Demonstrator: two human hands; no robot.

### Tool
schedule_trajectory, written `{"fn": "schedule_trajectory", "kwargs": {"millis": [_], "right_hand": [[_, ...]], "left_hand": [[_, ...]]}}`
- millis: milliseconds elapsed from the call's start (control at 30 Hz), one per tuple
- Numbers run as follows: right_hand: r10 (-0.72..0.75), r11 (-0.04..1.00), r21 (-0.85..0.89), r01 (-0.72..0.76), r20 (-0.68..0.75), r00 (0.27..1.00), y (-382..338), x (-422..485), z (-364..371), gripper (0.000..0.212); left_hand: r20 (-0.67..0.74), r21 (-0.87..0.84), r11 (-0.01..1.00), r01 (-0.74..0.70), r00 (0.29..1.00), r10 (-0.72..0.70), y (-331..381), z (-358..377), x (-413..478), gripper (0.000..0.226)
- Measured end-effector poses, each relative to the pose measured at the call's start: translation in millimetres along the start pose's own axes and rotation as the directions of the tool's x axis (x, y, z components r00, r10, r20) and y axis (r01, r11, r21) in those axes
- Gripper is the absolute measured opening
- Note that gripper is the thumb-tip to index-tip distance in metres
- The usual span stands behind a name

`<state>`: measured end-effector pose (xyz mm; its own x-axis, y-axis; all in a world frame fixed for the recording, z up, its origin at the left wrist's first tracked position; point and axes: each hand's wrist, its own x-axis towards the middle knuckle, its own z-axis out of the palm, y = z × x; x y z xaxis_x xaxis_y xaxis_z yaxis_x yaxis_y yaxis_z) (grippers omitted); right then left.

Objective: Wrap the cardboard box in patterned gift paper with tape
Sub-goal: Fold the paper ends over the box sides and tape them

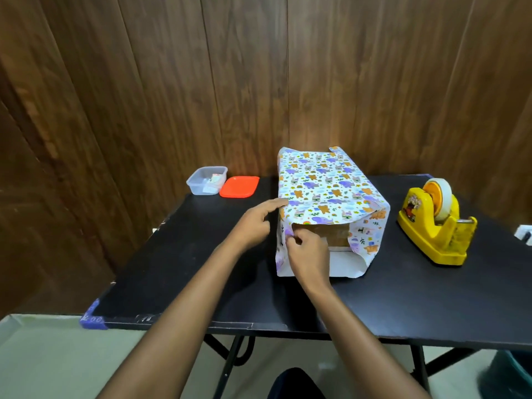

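Black bench [172, 269]: your right grip [309, 254] pinches the paper's [325, 182] near left flap, covering part of the box [336, 235] end mid-bench; your left grip [256, 223] presses a straight finger on the top edge. Dispenser [431, 234] right; tub's [205, 181] contents beyond unclear.

Arms: 2 bare forearms reach forward.
Left hand [254, 223]: index finger straight, tip on the top edge of the gift paper [322, 180]; others curled.
Right hand [309, 254]: knuckles up, fingertips pinching the paper's side flap.
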<state>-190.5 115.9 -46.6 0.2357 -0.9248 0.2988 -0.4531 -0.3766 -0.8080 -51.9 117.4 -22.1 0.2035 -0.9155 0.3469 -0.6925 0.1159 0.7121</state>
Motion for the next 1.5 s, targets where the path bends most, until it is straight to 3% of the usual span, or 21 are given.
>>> {"fn": "schedule_trajectory", "kwargs": {"millis": [267,400,500,567,767,1000,1033,1133,1200,1367,1500], "right_hand": [[-0.025,0.984,0.173,0.051,-0.149,0.989,31,-6,-12,0.017],[0.064,0.987,0.143,-0.073,0.065,0.996,36,-5,-11,0.025],[0.145,0.985,-0.121,-0.123,0.198,0.969,39,-9,-1,0.026],[0.124,0.982,-0.166,-0.096,0.173,0.977,36,-13,3,0.019],[0.091,0.994,0.063,-0.092,0.017,0.996,36,-15,-12,0.015],[0.048,0.998,0.042,-0.055,0.146,0.988,63,-11,-29,0.006],[0.034,0.999,0.029,-0.04,0.19,0.981,64,-11,-30,0.009],[-0.03,0.994,-0.093,0.053,0.233,0.972,59,-11,-23,0.044],[-0.036,0.983,-0.173,0.068,0.183,0.982,50,-10,-20,0.041],[0.111,0.963,0.24,-0.12,0.05,0.993,60,1,-34,0.02],[0.104,0.972,0.21,-0.108,0.03,0.994,71,10,-36,0.02]], "left_hand": [[0.089,0.257,0.953,-0.16,0.986,0.142,7,7,4,0.058],[0.102,0.294,0.94,-0.175,0.983,0.151,10,10,4,0.062],[0.11,0.307,0.935,-0.175,0.983,0.148,12,13,3,0.061],[0.101,0.304,0.938,-0.167,0.985,0.143,13,16,2,0.062],[0.062,0.251,0.955,-0.158,0.987,0.146,16,24,-2,0.063],[0.082,0.324,0.934,-0.15,0.988,0.13,16,29,-3,0.064],[0.099,0.32,0.934,-0.157,0.986,0.132,15,29,-3,0.064],[0.124,0.317,0.932,-0.174,0.982,0.141,13,31,-2,0.064],[0.114,0.325,0.929,-0.175,0.983,0.145,12,33,-2,0.063],[0.083,0.33,0.927,-0.179,0.984,0.16,14,35,-3,0.059],[0.067,0.298,0.935,-0.192,0.981,0.18,14,40,-2,0.055]]}}
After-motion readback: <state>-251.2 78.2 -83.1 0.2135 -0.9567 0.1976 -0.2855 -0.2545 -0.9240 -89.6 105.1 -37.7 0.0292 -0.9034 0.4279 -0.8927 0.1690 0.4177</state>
